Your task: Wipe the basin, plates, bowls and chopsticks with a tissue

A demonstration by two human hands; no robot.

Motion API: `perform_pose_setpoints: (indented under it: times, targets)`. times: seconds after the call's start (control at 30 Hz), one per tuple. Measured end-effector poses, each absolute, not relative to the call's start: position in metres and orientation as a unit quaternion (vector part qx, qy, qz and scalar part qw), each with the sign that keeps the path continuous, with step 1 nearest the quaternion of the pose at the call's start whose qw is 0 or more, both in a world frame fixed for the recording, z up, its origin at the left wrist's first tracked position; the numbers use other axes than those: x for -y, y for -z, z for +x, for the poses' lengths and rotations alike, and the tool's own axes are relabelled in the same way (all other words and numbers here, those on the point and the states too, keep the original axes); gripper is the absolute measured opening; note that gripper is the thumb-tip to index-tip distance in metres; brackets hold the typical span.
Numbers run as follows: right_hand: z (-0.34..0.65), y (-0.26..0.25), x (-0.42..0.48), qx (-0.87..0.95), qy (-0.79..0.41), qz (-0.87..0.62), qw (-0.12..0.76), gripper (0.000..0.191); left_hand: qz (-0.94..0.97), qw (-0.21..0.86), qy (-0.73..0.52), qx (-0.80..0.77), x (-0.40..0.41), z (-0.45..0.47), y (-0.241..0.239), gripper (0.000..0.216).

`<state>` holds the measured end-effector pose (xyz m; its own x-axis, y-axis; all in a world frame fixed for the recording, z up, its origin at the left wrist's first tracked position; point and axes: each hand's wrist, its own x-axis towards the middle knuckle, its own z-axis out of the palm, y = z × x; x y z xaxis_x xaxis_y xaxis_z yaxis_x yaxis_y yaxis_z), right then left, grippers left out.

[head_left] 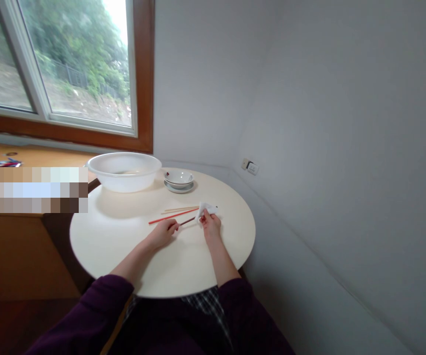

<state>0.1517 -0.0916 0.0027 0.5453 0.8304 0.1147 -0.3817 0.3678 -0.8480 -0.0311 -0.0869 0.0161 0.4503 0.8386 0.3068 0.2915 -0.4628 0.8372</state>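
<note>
I can't read a single word, number or brand from here. The bowl (178, 178) on the table (124, 241) carries a small reddish mark (167, 174) near its rim, too tiny to tell whether it's writing or decoration.

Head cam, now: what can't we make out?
All in the head view:
Dark stick: stretch inside the white cloth, covered by cloth and right hand; left end, hidden by left hand.
Basin: floor, mostly hidden by its near wall.
Desk: partly masked by pixelation.
Bundle on desk: too small, blurred.
</note>
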Motion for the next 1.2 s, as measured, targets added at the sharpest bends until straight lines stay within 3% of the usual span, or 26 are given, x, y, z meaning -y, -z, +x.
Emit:
perform_pose_setpoints:
  times: [0.63, 1.0, 1.2]
  targets:
    - [0.170, 0.009, 0.083, 0.205, -0.233, -0.483, 0.819, 0.031, 0.773, 0.275, -0.393, -0.414, 0.086, -0.043, -0.016, 0.021]
    - [0.175, 0.020, 0.077, 0.188, -0.252, -0.508, 0.802, 0.031, 0.622, 0.329, -0.569, -0.426, 0.081, -0.048, -0.028, 0.021]
    - [0.165, 0.016, 0.081, 0.234, -0.276, -0.513, 0.778, 0.022, 0.570, 0.428, -0.589, -0.380, 0.080, -0.047, -0.028, 0.025]
